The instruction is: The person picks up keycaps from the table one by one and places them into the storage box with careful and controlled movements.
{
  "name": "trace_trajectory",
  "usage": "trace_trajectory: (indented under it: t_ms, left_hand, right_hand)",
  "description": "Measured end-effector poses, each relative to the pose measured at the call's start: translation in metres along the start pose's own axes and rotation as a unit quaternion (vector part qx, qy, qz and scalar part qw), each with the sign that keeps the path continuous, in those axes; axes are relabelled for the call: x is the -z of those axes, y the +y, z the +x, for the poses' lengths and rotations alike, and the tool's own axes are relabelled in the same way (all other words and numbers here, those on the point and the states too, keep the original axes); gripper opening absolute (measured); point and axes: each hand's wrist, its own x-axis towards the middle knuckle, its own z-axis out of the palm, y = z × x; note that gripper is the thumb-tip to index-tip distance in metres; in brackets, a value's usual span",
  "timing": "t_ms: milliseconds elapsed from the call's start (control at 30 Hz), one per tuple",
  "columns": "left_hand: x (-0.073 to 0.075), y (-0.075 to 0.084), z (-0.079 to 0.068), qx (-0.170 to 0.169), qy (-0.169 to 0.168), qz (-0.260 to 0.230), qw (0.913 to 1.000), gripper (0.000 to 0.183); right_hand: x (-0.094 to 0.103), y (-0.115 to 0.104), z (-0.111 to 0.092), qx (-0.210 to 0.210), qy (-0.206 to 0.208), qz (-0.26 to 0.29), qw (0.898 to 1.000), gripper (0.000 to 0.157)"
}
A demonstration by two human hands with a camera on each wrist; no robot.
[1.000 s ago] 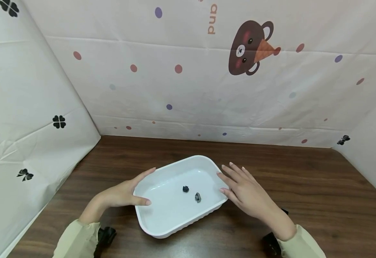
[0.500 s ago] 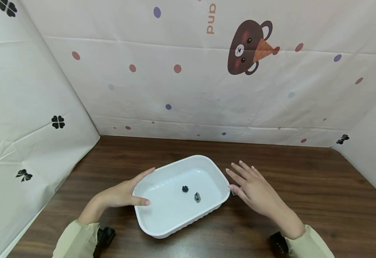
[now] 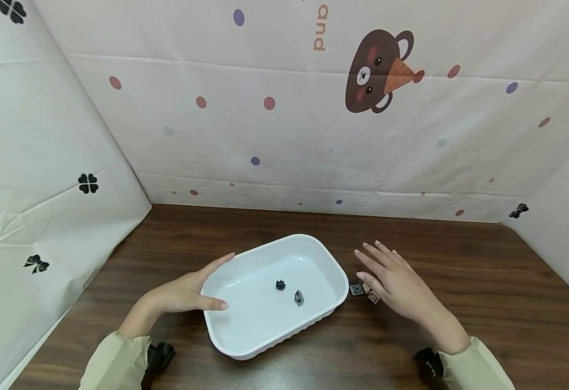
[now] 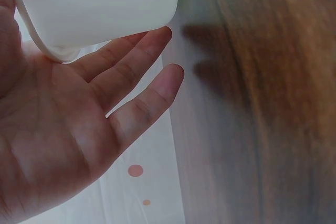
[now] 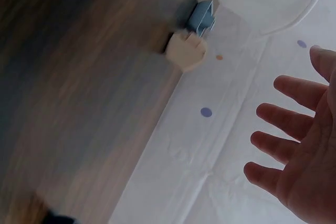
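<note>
A white plastic tray (image 3: 250,325) stands at a slant on the wooden table. My left hand (image 3: 187,295) holds its left end, thumb over the rim and inside. In the left wrist view the fingers (image 4: 139,111) of that hand reach along the outer wall. Inside the tray lie a small black piece (image 3: 280,285) and a small grey piece (image 3: 298,297). Just past the tray's right end are a blue-grey square piece (image 3: 356,290) and small beige pieces (image 3: 373,297), some partly covered by my right hand (image 3: 401,287). That hand hovers with fingers spread and holds nothing.
The brown wooden table (image 3: 484,281) extends right of my right hand and behind the tray. White printed cloth (image 3: 294,135) walls off the back and both sides. Black straps (image 3: 430,362) sit at both wrists.
My right hand has moved right, away from the tray's right rim, bringing the blue-grey and beige pieces into sight. The left hand and the tray stay put.
</note>
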Motion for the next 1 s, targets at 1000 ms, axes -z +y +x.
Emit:
trace_trajectory:
  t_ms: [1000]
  left_hand:
    - [0.001,0.0,-0.001,-0.005,-0.003,-0.009,0.9999,0.093]
  right_hand:
    - [0.003,0.02,-0.005,-0.067,-0.042,0.118,0.99,0.044]
